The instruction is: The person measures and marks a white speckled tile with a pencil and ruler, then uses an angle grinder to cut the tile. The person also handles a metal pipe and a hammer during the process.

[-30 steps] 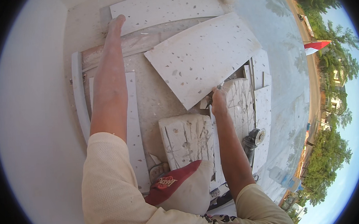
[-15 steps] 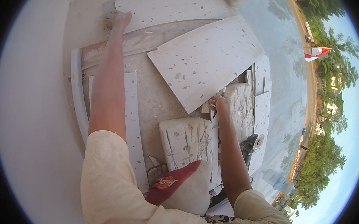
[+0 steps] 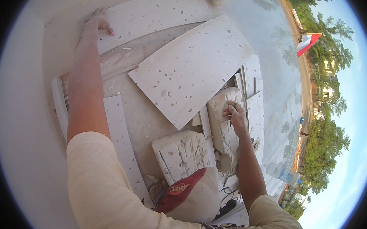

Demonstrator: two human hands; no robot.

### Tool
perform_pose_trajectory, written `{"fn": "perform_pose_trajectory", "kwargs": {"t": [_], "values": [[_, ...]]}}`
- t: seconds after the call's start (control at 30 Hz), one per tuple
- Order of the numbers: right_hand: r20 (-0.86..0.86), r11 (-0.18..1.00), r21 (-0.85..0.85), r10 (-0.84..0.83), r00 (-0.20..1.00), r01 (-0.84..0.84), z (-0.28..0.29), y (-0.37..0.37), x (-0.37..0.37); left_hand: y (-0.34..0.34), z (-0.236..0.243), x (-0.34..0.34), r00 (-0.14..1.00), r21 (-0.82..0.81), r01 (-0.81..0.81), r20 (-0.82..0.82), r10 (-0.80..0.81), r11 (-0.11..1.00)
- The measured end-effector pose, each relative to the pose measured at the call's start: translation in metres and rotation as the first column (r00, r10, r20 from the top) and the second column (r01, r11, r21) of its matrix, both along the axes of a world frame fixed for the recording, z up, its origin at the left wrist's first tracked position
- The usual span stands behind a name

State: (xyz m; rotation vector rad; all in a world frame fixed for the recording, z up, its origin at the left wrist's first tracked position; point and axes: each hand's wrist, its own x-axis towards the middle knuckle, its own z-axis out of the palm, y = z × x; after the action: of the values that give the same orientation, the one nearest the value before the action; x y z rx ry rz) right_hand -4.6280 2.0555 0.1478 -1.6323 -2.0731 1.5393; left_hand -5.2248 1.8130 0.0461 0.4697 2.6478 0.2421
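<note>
My left hand [image 3: 99, 24] reaches to the left end of a long speckled white tile panel [image 3: 158, 13] at the far side. Its thumb stands apart over the panel's surface; the other fingers show poorly at the end edge. Over a worn, scored white block [image 3: 225, 131], my right hand [image 3: 236, 112] is closed on a thin dark pen-like stick [image 3: 234, 105]. A larger speckled tile panel [image 3: 194, 69] lies aslant between the hands, its near corner pointing toward me. The right hand is apart from this panel.
Another scored block [image 3: 181, 155] sits nearer, beside a cap with a red brim [image 3: 182, 188]. A narrow speckled strip [image 3: 125, 145] lies under my left arm. Cut strips [image 3: 255, 107] and dark cable [image 3: 228, 194] are at right. A pale wall [image 3: 28, 133] borders the left.
The view has shifted. My right hand has drawn back from the slanted panel's edge to above the scored block, with the pen-like stick in it. My left hand's thumb is now farther out.
</note>
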Motion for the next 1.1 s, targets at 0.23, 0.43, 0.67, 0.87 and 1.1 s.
{"fn": "perform_pose_trajectory", "kwargs": {"t": [0.23, 0.43, 0.67, 0.87, 1.1], "values": [[-0.091, 0.998, 0.028, -0.056, 0.994, 0.059, -0.026, 0.0, 0.009, 0.014, 0.006, -0.004, 0.992, -0.106, 0.08, 0.101, -0.069, 0.991], [-0.069, 0.995, 0.096, -0.002, 0.998, 0.009, -0.033, 0.002, 0.0, -0.001, 0.017, 0.002, 0.99, -0.114, 0.137, 0.038, -0.133, 0.984], [-0.097, 0.994, 0.105, -0.004, 0.995, 0.014, -0.044, 0.007, 0.009, 0.005, 0.01, 0.032, 0.985, -0.141, 0.166, 0.065, -0.159, 0.976], [-0.127, 0.996, 0.085, -0.024, 0.992, 0.035, -0.042, 0.002, 0.005, 0.032, 0.003, 0.07, 0.992, -0.148, 0.113, -0.043, -0.121, 0.983], [-0.052, 0.989, 0.145, 0.001, 0.999, 0.007, -0.036, 0.001, 0.007, 0.019, 0.032, 0.11, 0.993, -0.15, -0.112, -0.037, 0.108, 0.982]]}}
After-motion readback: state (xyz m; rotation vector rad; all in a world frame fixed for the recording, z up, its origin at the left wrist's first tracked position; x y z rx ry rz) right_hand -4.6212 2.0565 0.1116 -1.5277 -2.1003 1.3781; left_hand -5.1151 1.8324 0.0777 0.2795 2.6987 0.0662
